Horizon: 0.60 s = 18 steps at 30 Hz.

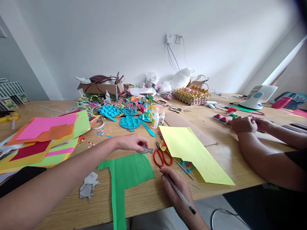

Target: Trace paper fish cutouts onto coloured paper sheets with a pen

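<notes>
My left hand (133, 142) pinches a small grey paper fish cutout (145, 150) just above the top edge of a green paper sheet (130, 172). A fish outline is drawn on the sheet's right part. At the table's front edge, my right hand (176, 188) is closed round a pen (178, 191), its tip pointing up and left. Red-handled scissors (162, 157) lie between the hands, left of a yellow paper sheet (194, 153). Two more fish cutouts (88, 187) rest on the table left of the green paper.
Coloured paper sheets (45, 134) are stacked at the left. Glue bottles (155, 120), blue paper pieces (129, 122) and egg trays (192, 94) stand farther back. Another person's hands (244, 124) are at the right, beside a fan-like white device (256, 97).
</notes>
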Each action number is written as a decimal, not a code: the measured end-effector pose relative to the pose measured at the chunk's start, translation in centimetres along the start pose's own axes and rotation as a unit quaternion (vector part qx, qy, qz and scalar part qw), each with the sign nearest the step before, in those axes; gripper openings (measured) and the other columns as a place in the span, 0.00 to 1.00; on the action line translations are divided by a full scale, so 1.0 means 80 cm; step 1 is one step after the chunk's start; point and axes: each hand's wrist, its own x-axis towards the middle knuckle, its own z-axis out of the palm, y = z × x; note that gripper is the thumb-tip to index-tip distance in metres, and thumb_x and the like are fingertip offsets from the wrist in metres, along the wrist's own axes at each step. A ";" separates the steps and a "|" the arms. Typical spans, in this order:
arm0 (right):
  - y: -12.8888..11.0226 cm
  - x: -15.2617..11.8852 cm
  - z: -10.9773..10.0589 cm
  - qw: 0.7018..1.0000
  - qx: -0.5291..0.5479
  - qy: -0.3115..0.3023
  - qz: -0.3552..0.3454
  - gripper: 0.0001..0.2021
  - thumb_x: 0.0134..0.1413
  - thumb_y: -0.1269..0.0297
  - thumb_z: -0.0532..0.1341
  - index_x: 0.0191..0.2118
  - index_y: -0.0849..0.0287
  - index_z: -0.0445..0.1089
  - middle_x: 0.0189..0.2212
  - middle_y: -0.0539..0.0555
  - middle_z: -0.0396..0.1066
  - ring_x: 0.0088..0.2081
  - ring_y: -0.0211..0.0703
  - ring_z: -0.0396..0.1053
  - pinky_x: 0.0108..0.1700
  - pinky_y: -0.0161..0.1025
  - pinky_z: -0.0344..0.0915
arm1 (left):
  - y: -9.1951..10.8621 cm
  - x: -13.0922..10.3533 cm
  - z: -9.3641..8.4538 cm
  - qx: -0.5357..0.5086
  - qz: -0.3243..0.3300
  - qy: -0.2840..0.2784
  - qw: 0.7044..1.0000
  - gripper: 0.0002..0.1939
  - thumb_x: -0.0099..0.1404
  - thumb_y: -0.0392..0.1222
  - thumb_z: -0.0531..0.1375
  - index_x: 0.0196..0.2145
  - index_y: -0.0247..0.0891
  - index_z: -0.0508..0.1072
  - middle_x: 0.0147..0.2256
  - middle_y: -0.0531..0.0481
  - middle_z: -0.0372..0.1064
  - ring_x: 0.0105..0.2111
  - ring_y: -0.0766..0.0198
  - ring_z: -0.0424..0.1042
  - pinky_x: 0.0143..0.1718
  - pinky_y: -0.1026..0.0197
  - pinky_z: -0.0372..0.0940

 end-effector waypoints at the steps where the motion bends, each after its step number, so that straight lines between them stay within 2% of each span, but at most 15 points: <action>1: 0.000 0.000 0.000 1.000 -0.001 -0.002 0.001 0.10 0.59 0.67 0.52 0.37 0.58 0.71 0.34 0.54 0.77 0.36 0.42 0.74 0.35 0.31 0.68 | 0.000 -0.007 -0.008 -0.027 -0.007 0.013 1.000 0.05 0.62 0.35 0.56 0.37 0.35 0.69 0.30 0.54 0.66 0.30 0.67 0.65 0.30 0.67 0.59; 4: 0.001 -0.001 0.000 1.000 -0.004 -0.004 0.004 0.10 0.59 0.67 0.52 0.38 0.58 0.70 0.35 0.54 0.76 0.37 0.43 0.74 0.35 0.32 0.68 | 0.000 -0.032 -0.026 -0.094 -0.030 0.043 0.994 0.08 0.61 0.39 0.55 0.39 0.36 0.68 0.32 0.52 0.65 0.31 0.66 0.65 0.32 0.64 0.60; 6: 0.000 -0.002 0.000 1.000 -0.004 -0.004 0.003 0.10 0.59 0.66 0.52 0.38 0.58 0.70 0.35 0.54 0.77 0.37 0.43 0.74 0.36 0.32 0.69 | 0.000 -0.047 -0.030 -0.130 -0.048 0.053 0.989 0.10 0.59 0.41 0.55 0.38 0.36 0.68 0.32 0.52 0.65 0.31 0.66 0.65 0.32 0.64 0.60; 13: 0.002 -0.001 0.000 1.000 -0.013 0.001 0.005 0.10 0.58 0.66 0.53 0.38 0.58 0.71 0.35 0.55 0.77 0.36 0.44 0.75 0.36 0.34 0.70 | -0.007 -0.073 -0.018 -0.204 -0.098 0.049 0.973 0.15 0.55 0.43 0.56 0.40 0.36 0.68 0.32 0.52 0.64 0.31 0.65 0.64 0.33 0.63 0.59; 18: 0.008 -0.001 -0.001 1.000 -0.021 -0.013 0.011 0.11 0.58 0.63 0.54 0.39 0.58 0.72 0.36 0.55 0.77 0.37 0.45 0.75 0.38 0.34 0.71 | -0.008 -0.095 -0.022 -0.221 -0.116 0.059 0.966 0.16 0.53 0.42 0.57 0.41 0.37 0.68 0.34 0.51 0.63 0.33 0.64 0.63 0.35 0.62 0.58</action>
